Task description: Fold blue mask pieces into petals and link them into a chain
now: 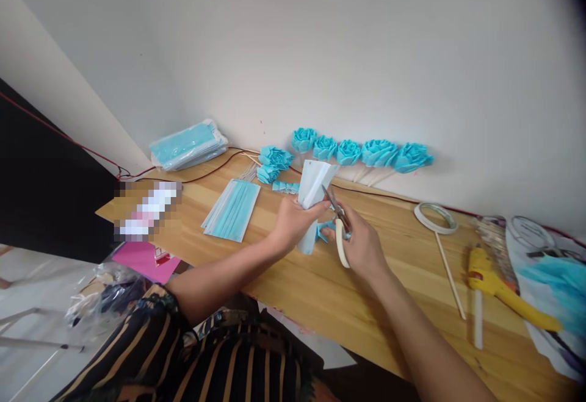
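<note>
Right grip [360, 238] closed round scissors [340, 243]

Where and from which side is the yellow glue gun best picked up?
I'd grip the glue gun by its long handle, coming from above on the person's right: it lies on its side, the handle slanting that way, clear of the nozzle and the white glue stick.

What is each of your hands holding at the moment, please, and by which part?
The left hand grips the pale folded sheet around its middle; the right hand holds the scissors by the handles.
</note>
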`<move>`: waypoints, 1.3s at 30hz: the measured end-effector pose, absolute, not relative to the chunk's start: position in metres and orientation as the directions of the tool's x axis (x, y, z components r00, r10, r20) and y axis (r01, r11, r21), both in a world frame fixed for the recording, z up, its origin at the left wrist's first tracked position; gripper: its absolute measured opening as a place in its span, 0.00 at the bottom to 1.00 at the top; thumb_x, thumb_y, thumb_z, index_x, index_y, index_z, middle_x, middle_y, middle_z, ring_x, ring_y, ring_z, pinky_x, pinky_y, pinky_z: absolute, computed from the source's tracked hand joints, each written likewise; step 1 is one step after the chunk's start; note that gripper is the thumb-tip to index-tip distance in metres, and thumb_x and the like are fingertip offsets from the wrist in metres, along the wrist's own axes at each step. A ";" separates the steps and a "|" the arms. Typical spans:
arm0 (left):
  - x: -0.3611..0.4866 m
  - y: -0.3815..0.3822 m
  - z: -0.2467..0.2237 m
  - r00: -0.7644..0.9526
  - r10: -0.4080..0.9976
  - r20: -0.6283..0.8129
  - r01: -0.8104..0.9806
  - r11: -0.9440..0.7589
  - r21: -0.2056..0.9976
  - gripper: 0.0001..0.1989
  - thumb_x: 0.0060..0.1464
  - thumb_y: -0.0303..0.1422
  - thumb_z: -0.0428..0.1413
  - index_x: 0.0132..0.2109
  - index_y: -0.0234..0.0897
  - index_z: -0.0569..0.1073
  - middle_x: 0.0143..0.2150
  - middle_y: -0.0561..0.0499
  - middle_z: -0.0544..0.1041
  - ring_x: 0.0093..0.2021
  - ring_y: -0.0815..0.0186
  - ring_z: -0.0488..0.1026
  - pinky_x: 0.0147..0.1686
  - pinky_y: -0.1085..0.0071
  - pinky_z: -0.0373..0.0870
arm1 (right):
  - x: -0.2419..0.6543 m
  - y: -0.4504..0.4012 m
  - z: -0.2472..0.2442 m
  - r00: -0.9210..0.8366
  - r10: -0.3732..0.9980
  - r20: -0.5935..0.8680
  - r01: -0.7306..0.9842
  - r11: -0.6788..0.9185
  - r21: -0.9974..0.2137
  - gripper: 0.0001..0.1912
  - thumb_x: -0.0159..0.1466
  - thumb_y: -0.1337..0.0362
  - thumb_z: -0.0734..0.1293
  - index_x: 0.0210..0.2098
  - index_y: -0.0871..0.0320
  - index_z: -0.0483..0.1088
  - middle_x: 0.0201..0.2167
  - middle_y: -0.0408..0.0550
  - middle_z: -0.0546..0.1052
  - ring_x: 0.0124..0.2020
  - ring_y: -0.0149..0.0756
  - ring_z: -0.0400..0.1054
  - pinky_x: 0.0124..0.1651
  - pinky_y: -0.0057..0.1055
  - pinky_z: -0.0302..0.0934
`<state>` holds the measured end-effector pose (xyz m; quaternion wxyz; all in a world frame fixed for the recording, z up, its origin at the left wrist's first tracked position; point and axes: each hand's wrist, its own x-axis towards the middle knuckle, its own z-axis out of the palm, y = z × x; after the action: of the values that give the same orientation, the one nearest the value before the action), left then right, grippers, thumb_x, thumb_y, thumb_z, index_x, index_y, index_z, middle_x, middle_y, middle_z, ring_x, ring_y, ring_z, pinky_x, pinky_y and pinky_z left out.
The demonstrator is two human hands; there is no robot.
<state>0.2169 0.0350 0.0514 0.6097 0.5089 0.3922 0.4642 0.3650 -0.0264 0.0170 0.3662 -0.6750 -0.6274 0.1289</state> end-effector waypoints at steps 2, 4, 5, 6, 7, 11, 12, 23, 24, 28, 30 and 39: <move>0.216 0.036 0.051 0.252 0.968 0.002 -0.164 0.041 0.986 0.09 0.45 0.32 0.64 0.32 0.29 0.77 0.25 0.54 0.72 0.26 0.72 0.65 0.28 0.76 0.61 | 0.367 -0.025 0.016 0.165 0.937 0.309 0.800 0.056 -0.597 0.34 0.60 0.49 0.68 0.62 0.58 0.65 0.44 0.54 0.79 0.41 0.46 0.73 0.44 0.41 0.64; 0.215 0.037 0.050 0.252 0.968 0.004 -0.166 0.039 0.985 0.09 0.45 0.32 0.65 0.33 0.29 0.77 0.26 0.54 0.72 0.26 0.73 0.65 0.28 0.76 0.61 | 0.369 -0.025 0.014 0.145 0.934 0.326 0.834 0.061 -0.548 0.34 0.61 0.49 0.67 0.63 0.58 0.64 0.46 0.55 0.78 0.42 0.47 0.73 0.44 0.41 0.65; 0.214 0.037 0.050 0.253 0.968 0.000 -0.160 0.042 0.986 0.09 0.45 0.33 0.65 0.33 0.30 0.77 0.26 0.54 0.72 0.27 0.72 0.65 0.28 0.75 0.61 | 0.369 -0.024 0.014 0.137 0.933 0.333 0.846 0.064 -0.529 0.34 0.62 0.50 0.67 0.63 0.58 0.64 0.46 0.55 0.78 0.42 0.47 0.73 0.43 0.40 0.65; 0.213 0.037 0.049 0.253 0.967 -0.004 -0.151 0.044 0.988 0.10 0.45 0.33 0.65 0.32 0.30 0.77 0.26 0.54 0.72 0.27 0.72 0.65 0.28 0.75 0.61 | 0.370 -0.024 0.013 0.132 0.931 0.339 0.856 0.066 -0.513 0.34 0.62 0.50 0.66 0.63 0.58 0.64 0.46 0.55 0.78 0.42 0.47 0.73 0.43 0.40 0.65; 0.212 0.038 0.048 0.250 0.968 -0.006 -0.143 0.043 0.989 0.09 0.44 0.33 0.65 0.32 0.30 0.77 0.26 0.54 0.72 0.27 0.72 0.65 0.28 0.75 0.61 | 0.370 -0.024 0.012 0.127 0.930 0.345 0.864 0.067 -0.500 0.33 0.62 0.50 0.66 0.63 0.58 0.64 0.46 0.55 0.78 0.42 0.46 0.73 0.43 0.40 0.65; 0.214 0.041 0.043 0.246 0.969 0.008 -0.138 0.027 0.990 0.09 0.44 0.33 0.65 0.30 0.31 0.75 0.24 0.55 0.70 0.27 0.73 0.64 0.28 0.75 0.59 | 0.369 -0.022 0.011 0.115 0.928 0.354 0.875 0.074 -0.479 0.33 0.61 0.49 0.66 0.62 0.58 0.66 0.44 0.55 0.79 0.41 0.47 0.74 0.42 0.40 0.65; 0.214 0.041 0.043 0.254 0.967 0.008 -0.146 0.031 0.989 0.09 0.44 0.32 0.65 0.30 0.31 0.75 0.24 0.55 0.70 0.27 0.73 0.63 0.28 0.75 0.59 | 0.370 -0.022 0.012 0.118 0.929 0.350 0.871 0.072 -0.486 0.33 0.61 0.48 0.66 0.61 0.57 0.66 0.45 0.55 0.79 0.41 0.47 0.74 0.42 0.40 0.65; 0.072 -0.002 0.045 0.260 0.963 -0.062 0.313 -0.023 0.949 0.17 0.44 0.43 0.64 0.33 0.32 0.78 0.27 0.50 0.74 0.28 0.68 0.67 0.28 0.73 0.62 | 0.384 -0.016 0.013 0.234 0.963 0.135 0.486 0.005 -0.874 0.35 0.57 0.45 0.68 0.59 0.56 0.68 0.30 0.44 0.74 0.27 0.34 0.66 0.29 0.32 0.62; 0.046 -0.010 0.036 0.203 0.975 -0.090 0.390 0.004 0.921 0.17 0.45 0.45 0.62 0.32 0.33 0.78 0.24 0.51 0.72 0.26 0.68 0.66 0.27 0.73 0.61 | 0.382 -0.016 0.013 0.218 0.970 0.111 0.440 0.004 -0.898 0.34 0.57 0.45 0.68 0.58 0.55 0.68 0.29 0.43 0.73 0.26 0.34 0.64 0.28 0.32 0.62; -0.049 -0.045 -0.023 -0.037 0.966 -0.257 0.660 0.217 0.720 0.19 0.44 0.48 0.60 0.25 0.35 0.75 0.21 0.50 0.72 0.26 0.60 0.70 0.27 0.71 0.61 | 0.375 -0.017 0.015 0.169 0.984 0.057 0.270 0.009 -0.963 0.33 0.57 0.41 0.67 0.54 0.56 0.70 0.29 0.44 0.71 0.24 0.33 0.63 0.25 0.32 0.60; -0.082 -0.063 -0.050 -0.099 0.954 -0.283 0.771 0.253 0.584 0.17 0.46 0.48 0.56 0.26 0.37 0.75 0.24 0.50 0.76 0.30 0.56 0.74 0.32 0.69 0.64 | 0.373 -0.018 0.017 0.139 0.989 0.055 0.227 0.022 -0.974 0.34 0.57 0.39 0.66 0.53 0.56 0.70 0.30 0.45 0.72 0.24 0.34 0.64 0.26 0.32 0.61; -0.015 -0.034 0.013 0.197 0.947 -0.256 0.494 0.129 0.860 0.30 0.40 0.54 0.61 0.42 0.35 0.75 0.39 0.45 0.79 0.39 0.55 0.73 0.36 0.69 0.67 | 0.372 -0.020 0.014 -0.037 0.995 0.089 0.320 0.096 -0.943 0.36 0.55 0.39 0.68 0.55 0.55 0.70 0.36 0.49 0.73 0.34 0.40 0.69 0.38 0.37 0.66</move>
<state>-0.0153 -0.0343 0.0125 0.4702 0.6143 0.5862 0.2407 0.3724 -0.0202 0.0144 0.4293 -0.5452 -0.6030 0.3935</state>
